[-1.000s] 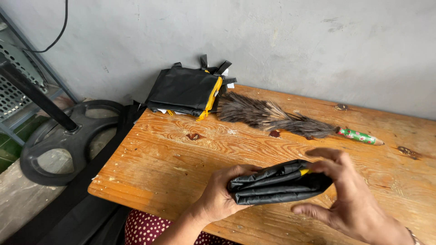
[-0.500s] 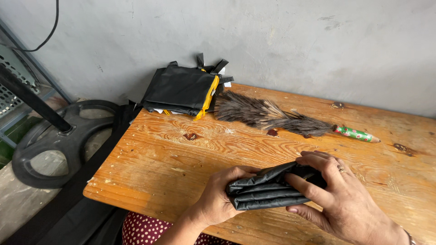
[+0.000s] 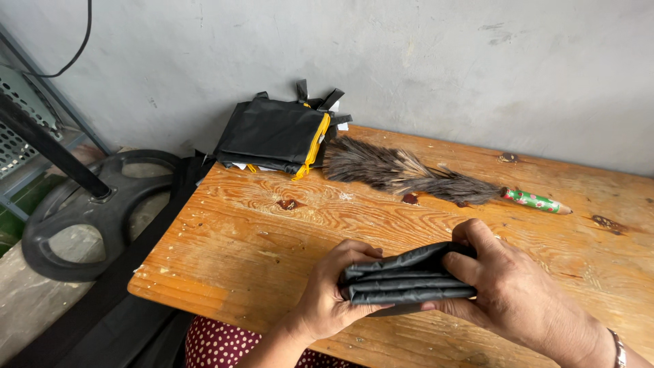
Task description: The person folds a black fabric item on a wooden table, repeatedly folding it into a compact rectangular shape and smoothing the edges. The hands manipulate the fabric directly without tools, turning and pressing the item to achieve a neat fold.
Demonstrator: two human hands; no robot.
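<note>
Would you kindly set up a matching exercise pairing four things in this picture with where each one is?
Things:
1. folded black fabric bundle
2. stack of black fabric bags with yellow trim
3. brown feather duster with green patterned handle
4. round black metal stand base

Places:
A. on the floor, left of the wooden table
B. at the table's far left corner, by the wall
C. between the left hand and the right hand
D. lying along the table's far edge, handle pointing right

Pairs: 1-C, 2-B, 3-D, 4-A
</note>
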